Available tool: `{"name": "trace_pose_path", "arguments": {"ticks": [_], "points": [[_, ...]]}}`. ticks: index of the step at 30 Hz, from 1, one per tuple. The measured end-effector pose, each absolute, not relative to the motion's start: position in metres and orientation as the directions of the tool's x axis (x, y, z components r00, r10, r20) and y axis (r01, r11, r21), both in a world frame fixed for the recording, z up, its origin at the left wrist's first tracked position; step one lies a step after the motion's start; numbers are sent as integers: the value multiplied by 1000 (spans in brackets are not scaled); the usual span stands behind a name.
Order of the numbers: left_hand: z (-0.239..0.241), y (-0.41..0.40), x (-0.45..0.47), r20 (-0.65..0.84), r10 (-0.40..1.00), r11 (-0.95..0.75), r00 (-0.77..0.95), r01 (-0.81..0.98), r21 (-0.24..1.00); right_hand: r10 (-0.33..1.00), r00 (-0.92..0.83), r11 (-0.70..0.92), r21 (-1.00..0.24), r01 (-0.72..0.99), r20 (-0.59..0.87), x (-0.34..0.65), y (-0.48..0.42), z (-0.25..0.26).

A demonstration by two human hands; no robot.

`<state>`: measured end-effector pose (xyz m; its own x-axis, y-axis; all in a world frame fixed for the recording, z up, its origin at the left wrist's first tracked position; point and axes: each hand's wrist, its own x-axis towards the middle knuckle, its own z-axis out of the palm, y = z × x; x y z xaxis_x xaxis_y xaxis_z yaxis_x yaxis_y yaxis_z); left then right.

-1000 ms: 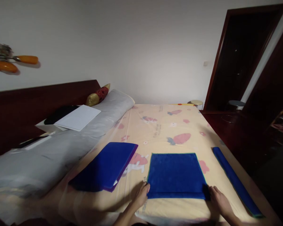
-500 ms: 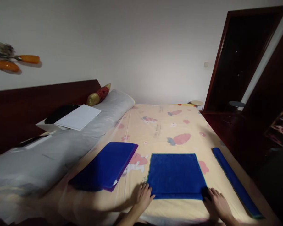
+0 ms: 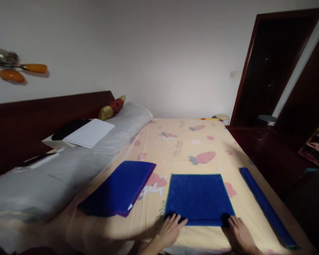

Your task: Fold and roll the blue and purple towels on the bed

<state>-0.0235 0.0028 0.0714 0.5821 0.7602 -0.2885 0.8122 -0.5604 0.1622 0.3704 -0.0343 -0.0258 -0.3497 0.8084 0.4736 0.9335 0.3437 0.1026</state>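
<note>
A blue towel (image 3: pixel 198 196) with a thin green edging lies flat on the bed, its near edge turned over into a narrow strip. My left hand (image 3: pixel 172 226) rests on the near left corner of that strip, fingers spread and thumb pointing along it. At the near right corner, my right hand (image 3: pixel 239 228) touches the folded end with its fingers stretched forward; its thumb is hard to see. To the right lies a rolled blue towel (image 3: pixel 266 205), and to the left a stack of folded towels (image 3: pixel 122 187), blue on top with purple beneath.
The bed (image 3: pixel 159 141) has a pale sheet printed with carrots and flowers. A grey pillow (image 3: pixel 69 177) runs along the dark headboard (image 3: pixel 50 109), with a white flat box (image 3: pixel 90 132) on it. Two stools (image 3: pixel 222 117) stand by the door (image 3: pixel 276 67).
My left hand has slid right and onto the folded edge, its fingers more spread. My right hand has shifted slightly left along the near right corner. The towel looks nearly unchanged.
</note>
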Motion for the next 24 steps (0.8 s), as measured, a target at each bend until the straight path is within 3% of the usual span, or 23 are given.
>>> {"name": "trace_pose_path", "arguments": {"ticks": [7,12,15,19,24], "points": [[83,-4,-2,-355,757,-540,548,831,132,887,-260,316,-91,944,382,334,-35,7],[80,-5,1,-357,762,-551,541,830,81,783,-583,621,-244,745,216,285,-42,45],[75,-8,5,-331,788,-542,520,840,30,699,-684,713,-270,647,208,278,-44,45],[66,-13,13,-287,838,-495,464,868,-43,691,-694,719,-294,630,201,297,-43,39],[62,-15,18,-297,845,-479,444,877,-50,756,-642,644,-324,693,132,344,-46,36]]}}
